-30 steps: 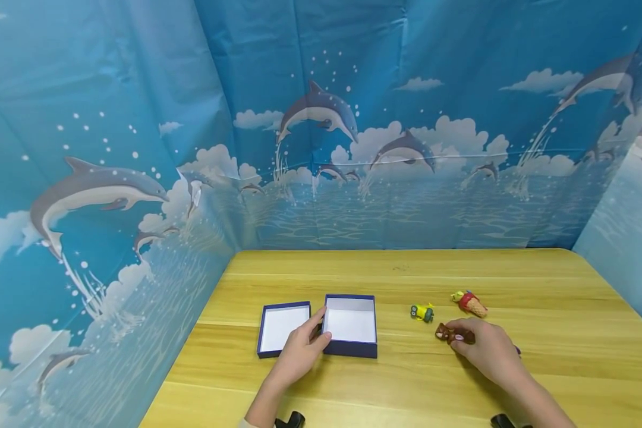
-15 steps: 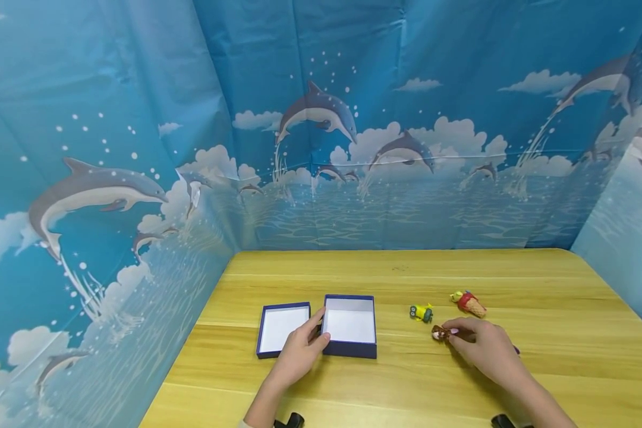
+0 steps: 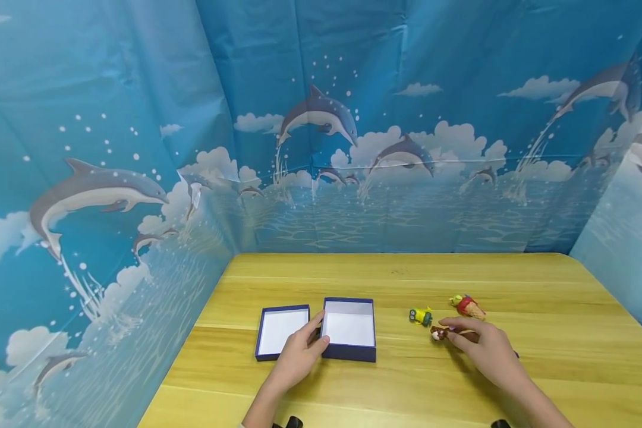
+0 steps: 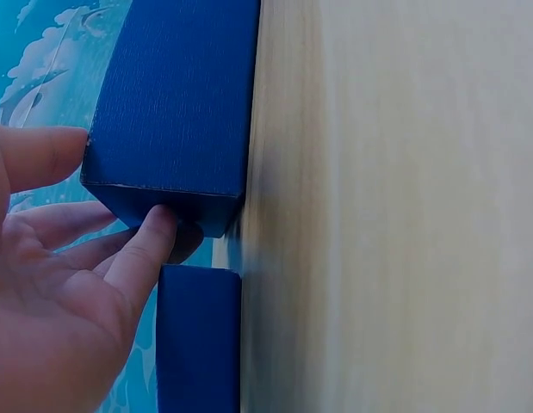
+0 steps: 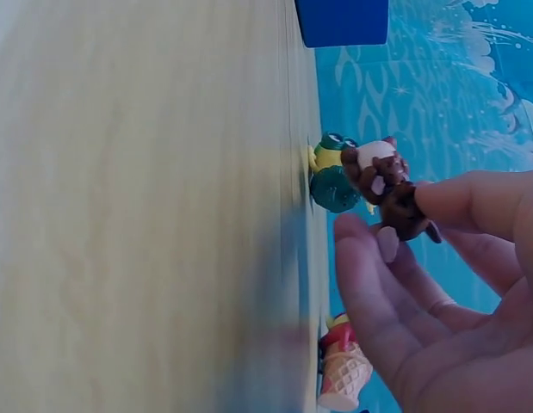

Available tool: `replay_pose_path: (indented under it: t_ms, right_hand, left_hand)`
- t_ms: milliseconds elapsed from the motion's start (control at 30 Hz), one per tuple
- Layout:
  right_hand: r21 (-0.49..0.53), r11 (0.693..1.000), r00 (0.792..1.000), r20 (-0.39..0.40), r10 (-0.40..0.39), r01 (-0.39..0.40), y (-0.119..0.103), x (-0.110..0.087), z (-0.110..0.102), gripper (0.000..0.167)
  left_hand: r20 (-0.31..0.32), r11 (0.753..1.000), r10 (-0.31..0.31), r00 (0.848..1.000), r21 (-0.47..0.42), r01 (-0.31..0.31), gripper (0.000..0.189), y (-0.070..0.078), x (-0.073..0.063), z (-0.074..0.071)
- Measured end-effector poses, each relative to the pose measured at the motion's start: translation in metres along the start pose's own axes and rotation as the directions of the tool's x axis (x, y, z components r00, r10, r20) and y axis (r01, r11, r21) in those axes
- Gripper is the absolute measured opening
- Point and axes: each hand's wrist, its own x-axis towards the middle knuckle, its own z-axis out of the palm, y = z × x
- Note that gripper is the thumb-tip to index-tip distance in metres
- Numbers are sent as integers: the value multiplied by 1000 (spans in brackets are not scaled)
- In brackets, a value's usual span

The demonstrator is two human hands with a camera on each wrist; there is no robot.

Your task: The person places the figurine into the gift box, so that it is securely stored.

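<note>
My left hand (image 3: 299, 351) is at the left side of an open blue box (image 3: 349, 353) with a white inside. In the left wrist view its thumb tip meets the box's upper edge, and an extended finger touches the side wall. Between thumb and fingertips my right hand (image 3: 487, 351) pinches a small brown animal figurine (image 5: 404, 211) with a whitish patch and pink paws. The right wrist view shows that figurine raised beside a green and yellow goggle-eyed figurine (image 5: 335, 185). Below them there is a toy ice-cream cone (image 5: 342, 379) with a red and yellow top.
A shallow blue lid (image 3: 283, 327), white inside, lies left of the box. Part of a small dark purple thing (image 3: 516, 355) peeks out behind my right hand. The wooden table (image 3: 396, 392) ends at a dolphin-printed curtain (image 3: 406, 202).
My right hand has gripped the brown figurine, turned it, and shifted it slightly left, closer to the green and yellow one. The left hand stays at the box.
</note>
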Motion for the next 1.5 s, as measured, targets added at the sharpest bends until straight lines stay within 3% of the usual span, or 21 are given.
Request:
replay_pose_path:
  t_ms: [467, 700, 1067, 1500]
  right_hand:
    - [169, 985, 999, 19, 39, -42, -1, 0, -1, 17]
    - [271, 958, 995, 57, 77, -90, -5, 1, 0, 27]
    - [327, 933, 988, 97, 123, -149, -7, 0, 1, 41]
    - [322, 942, 996, 54, 78, -91, -13, -2, -4, 41]
  left_hand:
    - [2, 1000, 5, 1000, 5, -5, 56, 1, -1, 1]
    - [-5, 999, 3, 1000, 34, -2, 57, 2, -2, 3]
    - [-4, 1000, 4, 1000, 17, -3, 58, 2, -2, 5]
    - [-18, 999, -20, 1000, -34, 20, 55, 6, -5, 7]
